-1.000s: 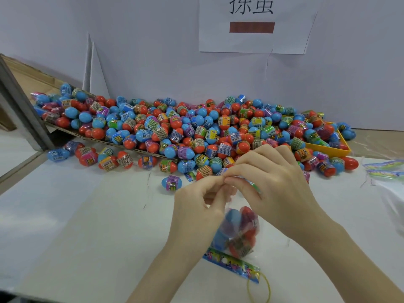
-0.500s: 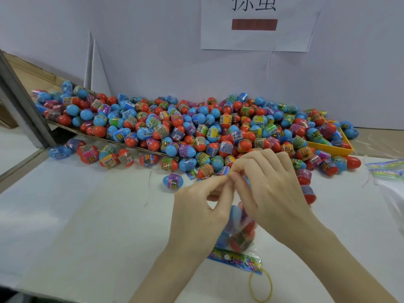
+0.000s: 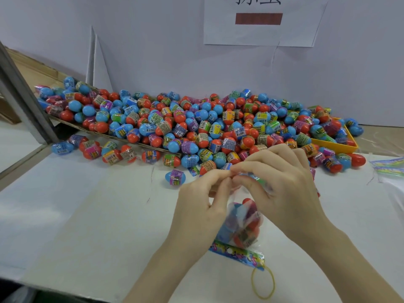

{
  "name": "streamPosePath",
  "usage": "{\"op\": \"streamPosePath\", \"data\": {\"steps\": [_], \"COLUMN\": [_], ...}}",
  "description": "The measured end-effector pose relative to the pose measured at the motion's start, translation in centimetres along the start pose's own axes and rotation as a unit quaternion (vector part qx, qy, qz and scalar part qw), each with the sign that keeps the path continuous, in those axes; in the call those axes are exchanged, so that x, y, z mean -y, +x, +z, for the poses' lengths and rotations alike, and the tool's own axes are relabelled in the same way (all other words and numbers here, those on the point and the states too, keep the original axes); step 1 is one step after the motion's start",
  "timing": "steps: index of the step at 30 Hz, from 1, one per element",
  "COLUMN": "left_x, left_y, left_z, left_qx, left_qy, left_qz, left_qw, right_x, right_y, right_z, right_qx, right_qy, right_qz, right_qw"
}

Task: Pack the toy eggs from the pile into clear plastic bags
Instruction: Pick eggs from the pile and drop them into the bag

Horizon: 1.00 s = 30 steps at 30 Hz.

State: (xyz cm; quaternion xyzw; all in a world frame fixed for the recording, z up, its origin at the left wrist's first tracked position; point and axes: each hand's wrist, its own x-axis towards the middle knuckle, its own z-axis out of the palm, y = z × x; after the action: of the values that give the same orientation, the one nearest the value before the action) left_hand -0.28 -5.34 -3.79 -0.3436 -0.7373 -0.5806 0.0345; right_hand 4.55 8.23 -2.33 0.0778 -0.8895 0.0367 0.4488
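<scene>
Yellow rubber band (image 3: pixel 263 283) lies flat on the white desk (image 3: pixel 76 215) nearest the camera, its top edge just under the bag's printed header strip (image 3: pixel 237 254). The strip is blue with coloured print and lies on the desk at the near end of the clear plastic bag (image 3: pixel 242 224). Bag holds several toy eggs, blue and red, count unclear through the plastic. Bag mouth is at the far end, gathered up between both hands.

Left hand (image 3: pixel 201 206) has fingers curled, thumb and forefinger pinching the bag's top edge. Right hand (image 3: pixel 284 184) also curled, fingertips pinching the same edge right against the left fingertips; the hands touch there. Right hand covers part of the bag top and a few eggs behind it.

Just beyond the left hand, a single blue egg (image 3: pixel 175 177) with a purple label sits alone on the desk, apart from the rest. Behind it the egg pile (image 3: pixel 196 125) spreads across the desk, red and blue, shrink-wrapped labels, partly on a tilted cardboard sheet (image 3: pixel 122 138) at left. Yellow tray (image 3: pixel 334 145) at far right, eggs in it. More bag strips (image 3: pixel 388 167) at right edge. White backdrop (image 3: pixel 164 62) with a paper sign (image 3: pixel 260 20) behind.
</scene>
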Motion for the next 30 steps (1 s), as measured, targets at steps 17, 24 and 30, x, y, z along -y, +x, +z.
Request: {"op": "streamPosePath", "data": {"steps": [17,24,30], "left_x": [-0.1,0.0,0.1], "left_y": [-0.4,-0.3,0.1], "left_z": [-0.1,-0.1,-0.4], "left_qx": [0.000,-0.013,-0.008], "left_qy": [0.137,0.025,-0.129], "left_qz": [0.031,-0.017,-0.091], "left_qw": [0.990,0.999,0.988], "right_x": [-0.3,-0.5,-0.7], "right_y": [0.9,0.5,0.0], "right_z": [0.0,0.2,-1.1], "right_qx": [-0.028,-0.009,-0.054], "right_qy": [-0.118,0.036,0.168], "right_qz": [-0.151,0.031,0.166], "right_qw": [0.981,0.999,0.970]}}
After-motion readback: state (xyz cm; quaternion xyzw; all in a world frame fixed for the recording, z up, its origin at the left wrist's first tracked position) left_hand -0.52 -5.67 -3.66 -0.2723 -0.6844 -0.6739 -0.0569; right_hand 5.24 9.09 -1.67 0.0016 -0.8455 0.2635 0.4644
